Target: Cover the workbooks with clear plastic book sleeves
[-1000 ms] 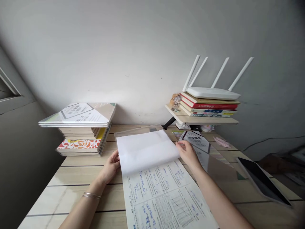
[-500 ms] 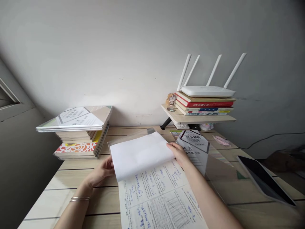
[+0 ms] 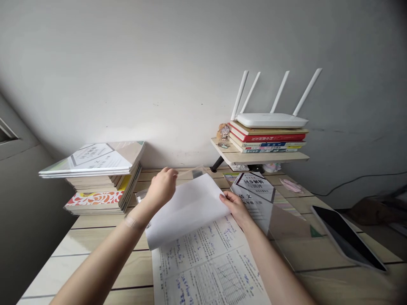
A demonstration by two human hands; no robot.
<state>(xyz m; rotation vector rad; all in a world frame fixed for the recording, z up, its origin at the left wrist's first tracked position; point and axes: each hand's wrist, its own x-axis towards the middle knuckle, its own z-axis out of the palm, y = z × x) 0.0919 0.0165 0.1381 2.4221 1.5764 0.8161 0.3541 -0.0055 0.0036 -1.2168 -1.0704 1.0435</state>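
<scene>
A blank white sheet (image 3: 187, 207) lies folded over the upper part of a printed page (image 3: 206, 271) with blue handwriting. Closed at its right edge, my right hand (image 3: 234, 205) has the thumb on top of the sheet. My left hand (image 3: 163, 185) is above the sheet's upper left part, its fingers curled and slightly blurred; whether they hold anything is hidden. A clear plastic cover (image 3: 187, 174) shows behind the sheet's top edge. Right of my right hand lies a workbook (image 3: 257, 192) with a grey and white cover.
At the left stands a stack of books (image 3: 95, 199). A raised shelf (image 3: 263, 159) at the back right carries books and a white router (image 3: 271, 120). A dark-screened tablet (image 3: 348, 237) and a pink item (image 3: 291, 185) lie on the right of the wooden table (image 3: 82, 243).
My left hand has moved up and right, from the sheet's left edge to above it. The sheet's lower left corner now curls. The view has shifted slightly.
</scene>
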